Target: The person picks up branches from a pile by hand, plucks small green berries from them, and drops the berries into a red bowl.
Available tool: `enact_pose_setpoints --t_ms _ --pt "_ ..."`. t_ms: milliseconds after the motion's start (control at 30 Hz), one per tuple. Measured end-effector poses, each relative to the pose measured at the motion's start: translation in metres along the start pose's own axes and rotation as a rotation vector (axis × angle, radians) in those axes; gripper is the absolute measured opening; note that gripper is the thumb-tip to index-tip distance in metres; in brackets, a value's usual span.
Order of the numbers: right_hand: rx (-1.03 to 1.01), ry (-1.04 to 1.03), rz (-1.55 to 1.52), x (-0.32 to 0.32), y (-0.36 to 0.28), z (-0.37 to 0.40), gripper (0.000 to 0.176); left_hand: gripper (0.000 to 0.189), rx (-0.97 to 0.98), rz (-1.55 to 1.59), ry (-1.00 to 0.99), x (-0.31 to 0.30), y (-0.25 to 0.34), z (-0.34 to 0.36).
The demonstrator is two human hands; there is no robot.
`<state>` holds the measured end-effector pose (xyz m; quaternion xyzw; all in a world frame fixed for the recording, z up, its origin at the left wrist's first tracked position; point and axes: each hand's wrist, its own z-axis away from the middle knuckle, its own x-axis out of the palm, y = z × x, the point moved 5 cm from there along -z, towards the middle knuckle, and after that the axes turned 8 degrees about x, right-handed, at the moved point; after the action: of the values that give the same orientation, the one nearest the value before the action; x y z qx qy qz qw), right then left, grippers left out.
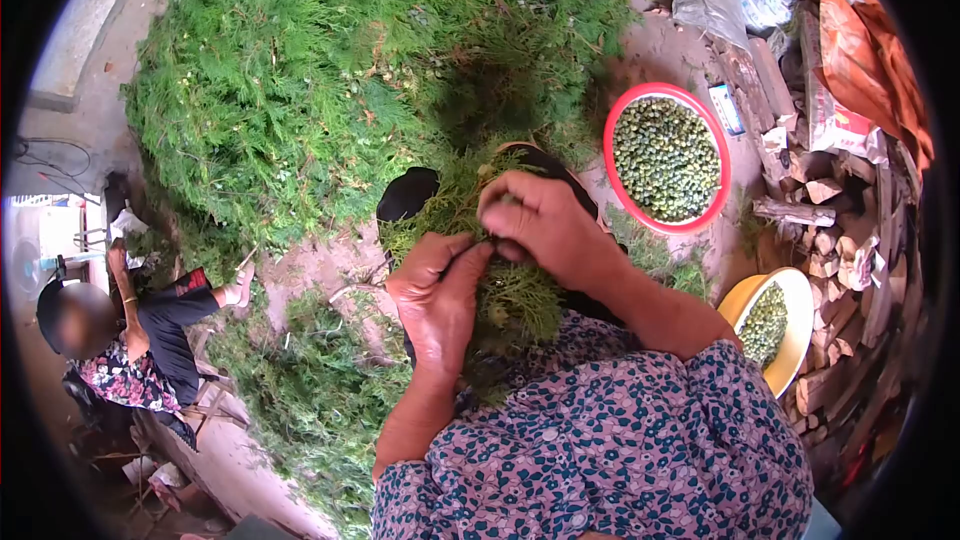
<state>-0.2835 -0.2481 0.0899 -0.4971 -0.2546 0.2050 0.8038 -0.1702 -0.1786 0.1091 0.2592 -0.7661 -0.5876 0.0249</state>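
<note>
Over my lap, a leafy evergreen branch (525,300) with flat, feathery foliage lies across my knees and under both hands. My left hand (435,290) is closed, thumb and fingers pinched on the branch. Close against it, my right hand (540,225) has its fingers curled in at the same spot; the small piece at its fingertips is hidden. To the right stands a red-rimmed basin (609,155) full of small green cones. A yellow basin (800,305) nearer to me holds more of them.
A large heap of cut evergreen branches (290,90) covers the floor ahead, with more loose branches (310,390) at left. Another person (130,360) sits at the far left. Stacked firewood (825,270) and sacks (710,0) line the right side.
</note>
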Motion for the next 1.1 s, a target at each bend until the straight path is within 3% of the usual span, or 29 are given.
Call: enact_pose_setpoints --t_ms 33,100,133,200,300,433,567,600,633,667,700,733,767,833,933,1033,1100 --pt "-0.001 0.003 -0.004 -0.005 0.002 0.000 0.018 0.011 -0.096 0.043 -0.011 -0.001 -0.003 0.000" --pt "0.009 -0.029 -0.495 -0.023 0.009 -0.002 0.019 0.010 -0.186 0.086 -0.022 0.002 -0.002 -0.002" --pt "0.022 -0.003 -0.501 -0.038 0.009 -0.001 0.020 0.010 -0.298 0.201 0.005 0.004 -0.005 0.000" --pt "-0.021 0.275 -0.631 -0.070 0.008 0.002 0.020 0.014 -0.433 0.438 0.038 0.008 -0.015 0.003" --pt "-0.087 0.429 -0.855 -0.155 0.064 -0.007 0.019 0.017 -0.554 0.641 0.123 0.009 -0.021 0.004" --pt "0.020 0.754 -1.068 -0.254 0.143 0.001 0.015 0.018 -0.587 0.722 0.163 0.006 -0.026 0.005" --pt "-0.087 1.072 -1.214 -0.312 0.178 0.020 0.027 0.020 -0.468 0.743 0.133 0.007 -0.025 0.002" --pt "-0.172 0.963 -1.239 -0.326 0.185 0.023 0.045 0.021 -0.502 0.782 0.109 0.006 -0.028 0.004" --pt "-0.166 0.968 -1.240 -0.339 0.197 0.033 0.045 0.022 -0.539 0.821 0.087 0.007 -0.030 0.007" --pt "-0.005 1.147 -0.301 -0.348 0.186 0.051 0.047 0.022 -0.538 0.799 0.104 0.008 -0.029 0.007" --pt "0.158 1.143 0.654 -0.343 0.176 0.057 0.050 0.022 -0.556 0.796 0.103 0.007 -0.029 0.009" --pt "0.149 1.208 0.887 -0.344 0.172 0.064 0.042 0.022 -0.567 0.782 0.097 0.006 -0.029 0.010" --pt "0.159 1.207 0.891 -0.346 0.167 0.060 0.042 0.021 -0.574 0.770 0.091 0.006 -0.029 0.010" --pt "0.021 0.932 -0.609 -0.333 0.178 0.040 0.034 0.017 -0.582 0.709 0.102 0.009 -0.028 0.013" --pt "0.096 0.512 -0.087 -0.197 0.067 0.031 0.024 0.016 -0.580 0.734 0.113 0.009 -0.030 0.013" --pt "0.184 0.137 0.275 -0.091 0.024 0.036 0.025 0.015 -0.557 0.708 0.137 0.006 -0.031 0.014" --pt "-0.001 0.015 0.495 -0.054 0.012 0.037 0.029 0.016 -0.571 0.730 0.140 0.004 -0.029 0.017"
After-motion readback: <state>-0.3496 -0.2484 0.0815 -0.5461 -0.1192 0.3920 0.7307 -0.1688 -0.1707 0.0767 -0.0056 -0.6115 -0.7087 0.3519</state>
